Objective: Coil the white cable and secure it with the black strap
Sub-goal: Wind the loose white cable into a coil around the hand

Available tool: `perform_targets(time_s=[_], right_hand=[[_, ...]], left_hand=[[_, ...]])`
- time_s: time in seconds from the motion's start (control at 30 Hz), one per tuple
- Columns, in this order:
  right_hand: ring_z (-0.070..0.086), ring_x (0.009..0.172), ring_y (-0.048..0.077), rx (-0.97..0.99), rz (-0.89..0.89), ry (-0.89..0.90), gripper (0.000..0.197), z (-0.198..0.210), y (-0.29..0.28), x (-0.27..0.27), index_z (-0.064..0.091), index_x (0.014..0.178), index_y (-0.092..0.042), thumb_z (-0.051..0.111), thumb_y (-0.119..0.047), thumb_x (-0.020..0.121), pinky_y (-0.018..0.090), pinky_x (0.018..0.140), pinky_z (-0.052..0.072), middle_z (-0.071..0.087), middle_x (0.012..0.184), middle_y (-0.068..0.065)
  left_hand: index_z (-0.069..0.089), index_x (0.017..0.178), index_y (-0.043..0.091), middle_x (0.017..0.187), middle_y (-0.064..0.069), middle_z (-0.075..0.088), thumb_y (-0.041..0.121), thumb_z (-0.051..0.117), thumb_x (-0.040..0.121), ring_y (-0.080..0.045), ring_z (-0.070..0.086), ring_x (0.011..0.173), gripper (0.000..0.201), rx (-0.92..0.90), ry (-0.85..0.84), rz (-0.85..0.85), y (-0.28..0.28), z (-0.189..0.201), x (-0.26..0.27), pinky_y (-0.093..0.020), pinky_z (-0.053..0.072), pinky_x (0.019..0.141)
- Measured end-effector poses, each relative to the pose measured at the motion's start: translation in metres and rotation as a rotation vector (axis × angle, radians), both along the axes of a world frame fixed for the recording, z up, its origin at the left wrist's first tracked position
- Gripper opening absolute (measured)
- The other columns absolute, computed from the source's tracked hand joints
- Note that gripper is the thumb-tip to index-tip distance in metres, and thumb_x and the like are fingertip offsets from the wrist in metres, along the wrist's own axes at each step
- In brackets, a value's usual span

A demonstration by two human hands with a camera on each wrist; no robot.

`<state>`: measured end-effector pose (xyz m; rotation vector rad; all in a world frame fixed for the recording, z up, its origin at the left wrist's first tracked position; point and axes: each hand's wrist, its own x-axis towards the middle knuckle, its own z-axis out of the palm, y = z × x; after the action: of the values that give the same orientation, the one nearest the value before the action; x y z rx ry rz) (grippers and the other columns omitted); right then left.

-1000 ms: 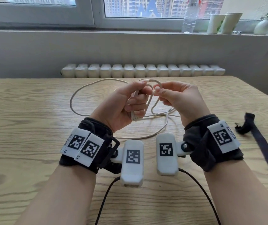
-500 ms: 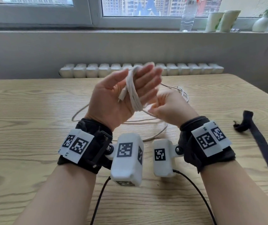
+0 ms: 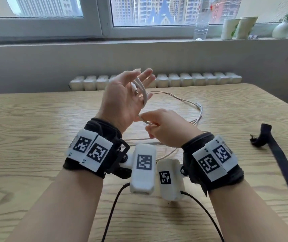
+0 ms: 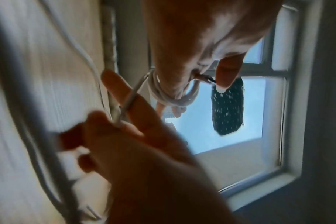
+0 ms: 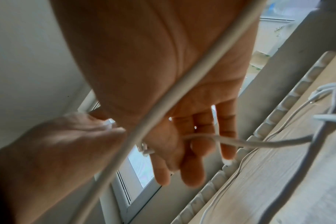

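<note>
- Your left hand [image 3: 122,96] is standing palm-up above the table, fingers straight and slightly spread, with several turns of the white cable [image 3: 144,92] wrapped around them.
- The cable is thin, round and smooth; its metal-tipped connector [image 3: 134,89] is lying against the wrapped fingers.
- Your right hand [image 3: 167,128] is pinching the cable's free run between thumb and curled fingers, just below the left palm.
- The remaining cable is trailing in loose curves over the wooden table [image 3: 35,130], whose light grain is running lengthwise.
- The black strap [image 3: 279,154], a flat woven band with a frayed, crumpled end, is lying on the table to your right, well apart from both hands.
</note>
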<state>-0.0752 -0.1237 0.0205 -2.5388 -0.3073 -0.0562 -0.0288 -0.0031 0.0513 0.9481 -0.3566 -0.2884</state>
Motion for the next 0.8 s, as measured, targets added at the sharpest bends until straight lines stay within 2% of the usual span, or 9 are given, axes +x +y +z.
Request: perform_targets(time_s=[0.03, 0.13, 0.27, 0.33, 0.4, 0.5, 0.6, 0.7, 0.8], right_hand=[[0.046, 0.085, 0.005, 0.013, -0.008, -0.033, 0.038, 0.002, 0.0, -0.001, 0.059, 0.127, -0.03, 0.049, -0.011, 0.095, 0.018, 0.074, 0.033, 0.065, 0.101, -0.003], [0.047, 0.079, 0.002, 0.091, -0.046, -0.126, 0.033, 0.005, 0.001, -0.003, 0.069, 0.114, -0.026, 0.054, -0.008, 0.091, 0.017, 0.078, 0.035, 0.057, 0.075, -0.019], [0.054, 0.066, 0.002, 0.215, -0.185, -0.257, 0.023, 0.007, -0.001, 0.001, 0.077, 0.087, -0.024, 0.064, -0.008, 0.079, 0.017, 0.071, 0.044, 0.058, 0.063, -0.019], [0.059, 0.067, 0.007, 0.252, -0.251, -0.281, 0.014, 0.011, -0.003, 0.001, 0.075, 0.08, -0.022, 0.068, -0.011, 0.074, 0.023, 0.072, 0.049, 0.059, 0.063, -0.015], [0.061, 0.07, 0.009, 0.253, -0.304, -0.297, 0.009, 0.016, -0.007, 0.002, 0.073, 0.077, -0.021, 0.071, -0.014, 0.073, 0.027, 0.074, 0.052, 0.061, 0.065, -0.012], [0.065, 0.078, 0.013, 0.214, -0.385, -0.317, 0.017, 0.019, -0.014, 0.005, 0.071, 0.072, -0.024, 0.068, -0.008, 0.069, 0.034, 0.079, 0.054, 0.067, 0.072, -0.008], [0.063, 0.079, 0.013, 0.171, -0.454, -0.305, 0.015, 0.019, -0.019, 0.009, 0.068, 0.071, -0.027, 0.068, -0.012, 0.07, 0.033, 0.078, 0.054, 0.064, 0.071, -0.011], [0.063, 0.084, 0.014, 0.133, -0.493, -0.226, 0.015, 0.019, -0.023, 0.014, 0.068, 0.074, -0.029, 0.07, -0.015, 0.071, 0.031, 0.08, 0.053, 0.065, 0.077, -0.009], [0.064, 0.089, 0.017, 0.094, -0.524, -0.121, 0.017, 0.017, -0.031, 0.017, 0.068, 0.075, -0.029, 0.067, -0.012, 0.073, 0.033, 0.082, 0.054, 0.069, 0.088, -0.004]], left_hand=[[0.051, 0.11, 0.008, 0.128, -0.01, 0.061, 0.014, 0.041, 0.094, -0.019, 0.058, 0.119, 0.02, 0.12, -0.039, 0.026, -0.003, 0.001, -0.002, -0.043, 0.036, 0.104], [0.049, 0.098, 0.014, 0.133, -0.011, 0.055, 0.011, 0.041, 0.096, -0.019, 0.054, 0.12, 0.008, 0.388, -0.103, 0.062, -0.007, 0.0, -0.004, -0.03, 0.045, 0.084], [0.044, 0.089, 0.019, 0.122, -0.021, 0.056, 0.011, 0.045, 0.096, -0.027, 0.06, 0.111, 0.011, 0.676, -0.162, 0.047, -0.006, 0.003, 0.001, -0.042, 0.049, 0.094], [0.043, 0.089, 0.019, 0.116, -0.019, 0.061, 0.011, 0.048, 0.095, -0.022, 0.064, 0.1, 0.012, 0.861, -0.244, 0.043, -0.004, 0.006, 0.002, -0.028, 0.051, 0.08], [0.048, 0.091, 0.014, 0.094, -0.01, 0.065, 0.009, 0.047, 0.095, -0.014, 0.064, 0.08, 0.007, 0.998, -0.334, 0.018, -0.002, 0.01, 0.001, -0.014, 0.048, 0.058], [0.057, 0.103, -0.001, 0.071, -0.003, 0.061, 0.015, 0.052, 0.095, -0.006, 0.051, 0.055, 0.019, 1.159, -0.449, -0.041, 0.003, 0.014, 0.002, -0.01, 0.038, 0.044], [0.063, 0.089, 0.003, 0.062, 0.002, 0.048, 0.022, 0.068, 0.085, -0.007, 0.04, 0.053, 0.02, 1.145, -0.444, -0.025, 0.006, 0.017, 0.004, -0.015, 0.037, 0.049], [0.055, 0.067, 0.013, 0.059, 0.003, 0.046, 0.022, 0.07, 0.084, -0.008, 0.041, 0.054, 0.024, 1.086, -0.407, 0.042, 0.003, 0.018, 0.005, -0.022, 0.043, 0.061], [0.053, 0.067, 0.014, 0.056, 0.007, 0.044, 0.02, 0.066, 0.087, -0.006, 0.04, 0.05, 0.024, 0.864, -0.271, 0.131, 0.006, 0.024, 0.009, -0.027, 0.047, 0.075]])
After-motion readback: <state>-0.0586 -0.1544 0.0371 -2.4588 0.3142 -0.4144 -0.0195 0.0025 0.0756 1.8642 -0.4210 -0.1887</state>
